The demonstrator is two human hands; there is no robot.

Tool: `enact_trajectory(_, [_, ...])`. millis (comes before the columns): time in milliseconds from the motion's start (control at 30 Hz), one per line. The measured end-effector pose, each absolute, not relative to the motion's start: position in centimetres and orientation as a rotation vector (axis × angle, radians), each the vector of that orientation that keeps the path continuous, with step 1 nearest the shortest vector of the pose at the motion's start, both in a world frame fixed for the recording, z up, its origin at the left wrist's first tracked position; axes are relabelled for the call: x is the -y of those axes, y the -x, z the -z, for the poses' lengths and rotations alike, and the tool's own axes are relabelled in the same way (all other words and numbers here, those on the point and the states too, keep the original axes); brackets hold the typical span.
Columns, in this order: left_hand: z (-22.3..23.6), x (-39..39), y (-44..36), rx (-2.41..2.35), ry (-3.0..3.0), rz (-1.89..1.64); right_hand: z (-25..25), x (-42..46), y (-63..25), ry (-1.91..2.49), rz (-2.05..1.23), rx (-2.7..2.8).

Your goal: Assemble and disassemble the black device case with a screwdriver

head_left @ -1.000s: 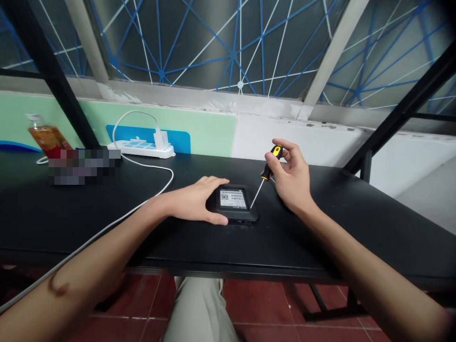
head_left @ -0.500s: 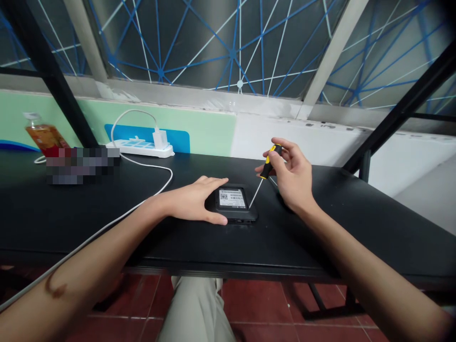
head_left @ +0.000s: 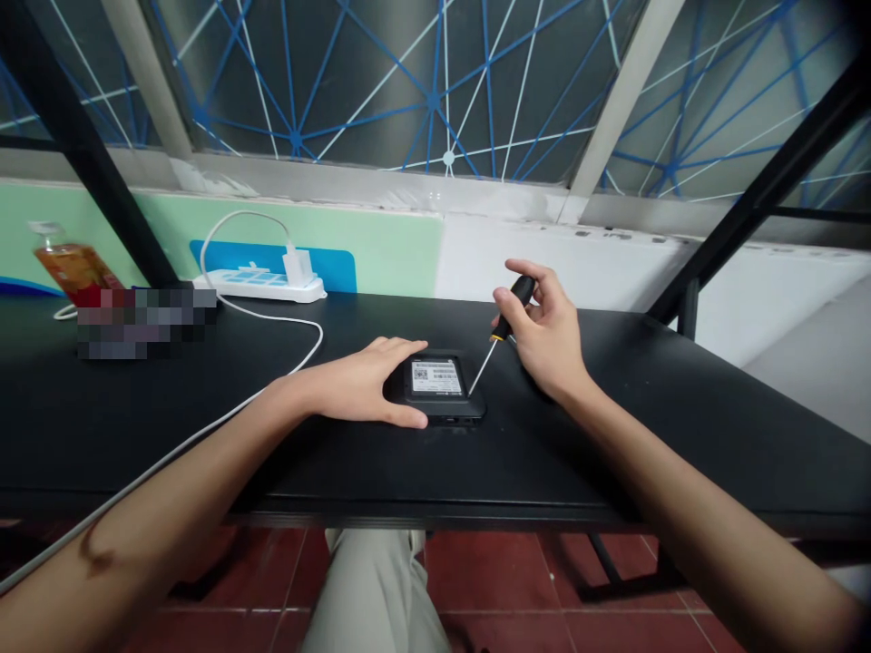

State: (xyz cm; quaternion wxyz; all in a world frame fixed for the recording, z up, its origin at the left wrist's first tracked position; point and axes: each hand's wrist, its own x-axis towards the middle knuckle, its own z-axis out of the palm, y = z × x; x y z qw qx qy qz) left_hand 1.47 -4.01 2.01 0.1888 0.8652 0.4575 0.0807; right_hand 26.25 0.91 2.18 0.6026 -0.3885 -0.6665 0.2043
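Note:
A flat black box-shaped electronic device (head_left: 453, 408) lies on the table, with a white printed label (head_left: 436, 376) facing up. My left hand (head_left: 371, 381) grips it from the left, thumb along the near edge and fingers along the far edge. In my right hand (head_left: 548, 331) is a black-and-yellow screwdriver (head_left: 502, 325), held between thumb and fingers. The screwdriver leans up to the right, its tip at the device's right side beside the label. Whether a screw sits under the tip is too small to see.
On the black table (head_left: 381, 467), a white cable (head_left: 224, 420) runs under my left forearm from a charger (head_left: 298, 268) in a white power strip (head_left: 262, 286). A bottle (head_left: 74, 268) of orange drink stands at the back left, near a blurred-out item (head_left: 142, 317).
The screwdriver has turned in my right fingers: its handle shows mostly black where more yellow showed before. My left hand stays on the device. The whole view has shifted slightly.

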Motion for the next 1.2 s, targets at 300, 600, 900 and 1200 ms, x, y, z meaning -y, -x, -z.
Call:
enact_trajectory(300, [-2.14,4.06,-1.55,-1.305,-2.430,-0.202,-2.26,-0.76,-25.99,0.838,-0.779,1.456])
enact_trajectory(600, [-2.11,4.08,-1.63,-1.318,-2.421,-0.203,-2.35,-0.70,-26.14,0.886,-0.574,1.522])
enact_trajectory(900, [-1.99,3.97,-1.48,-1.302,-2.425,-0.224,-2.41,-0.83,-26.16,0.858,-0.699,1.541])
enact_trajectory(1200, [-1.88,4.03,-1.53,-1.308,-2.429,-0.223,-2.20,-0.59,-25.96,0.847,-0.562,1.544])
